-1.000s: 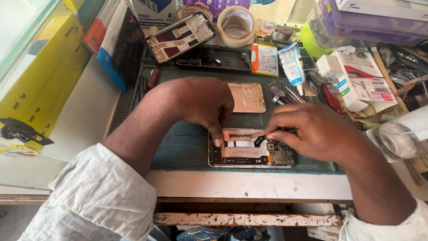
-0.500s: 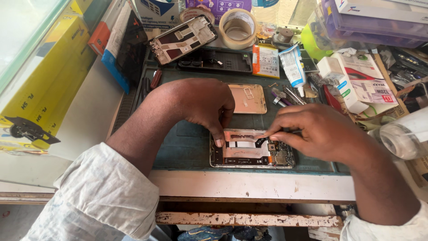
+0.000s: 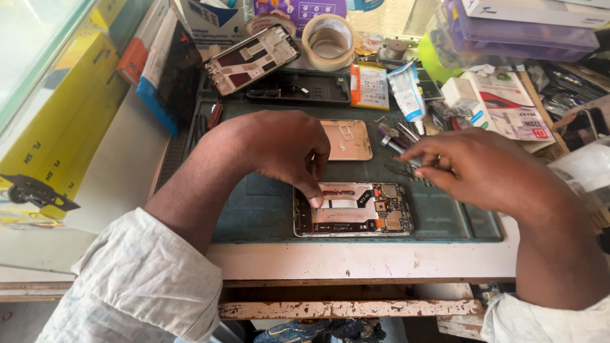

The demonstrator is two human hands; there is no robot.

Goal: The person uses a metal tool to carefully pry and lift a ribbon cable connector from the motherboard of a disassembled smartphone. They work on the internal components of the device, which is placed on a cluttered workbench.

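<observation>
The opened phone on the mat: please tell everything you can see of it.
The opened phone lies flat on the dark green mat, its back cover off. Inside show a pale plate, an orange-brown flex ribbon and small metal parts at its right end. The left hand presses a fingertip on its upper left part; the right hand is off it.

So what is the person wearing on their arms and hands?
Both hands are bare: no gloves, rings or watch show on the left hand or the right hand. The forearms are bare too. Each arm has a pale, off-white, crumpled cloth sleeve pushed up toward the elbow.
</observation>
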